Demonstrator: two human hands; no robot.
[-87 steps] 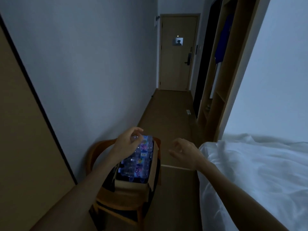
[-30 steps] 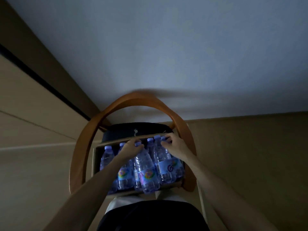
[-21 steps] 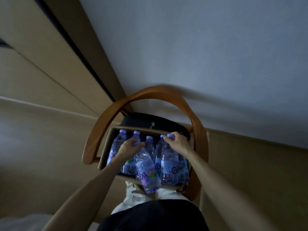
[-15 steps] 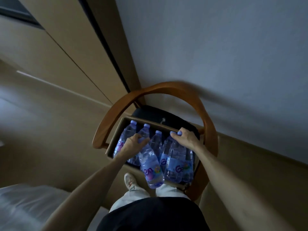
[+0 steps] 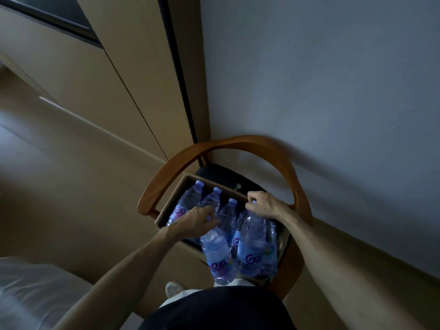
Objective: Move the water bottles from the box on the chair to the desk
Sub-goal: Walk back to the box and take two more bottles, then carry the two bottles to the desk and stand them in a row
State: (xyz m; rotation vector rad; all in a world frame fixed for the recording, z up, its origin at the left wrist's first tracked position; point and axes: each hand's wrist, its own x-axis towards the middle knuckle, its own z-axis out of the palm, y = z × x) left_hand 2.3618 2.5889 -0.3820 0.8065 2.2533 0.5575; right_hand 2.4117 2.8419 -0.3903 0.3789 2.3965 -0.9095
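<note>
A cardboard box [image 5: 169, 206] sits on a curved wooden chair [image 5: 223, 146] and holds several clear water bottles with blue caps. My left hand [image 5: 194, 221] grips the neck of one water bottle [image 5: 217, 256], which is raised out of the box and tilted toward me. My right hand [image 5: 263, 206] is closed over the caps of a cluster of bottles [image 5: 253, 244] lifted at the box's right side. More bottles [image 5: 190, 201] stand upright in the box's left part. No desk shows in this view.
A grey wall [image 5: 321, 79] rises behind the chair, with tan wooden panels [image 5: 114, 75] to its left. A white bed corner [image 5: 21, 287] lies at the lower left. My shoe [image 5: 172, 288] stands on the floor below the box.
I stepped up to the chair and looked down at the box. Both hands closed on bottle tops, and the gripped bottles have risen and tilted toward me; my view has swung left.
</note>
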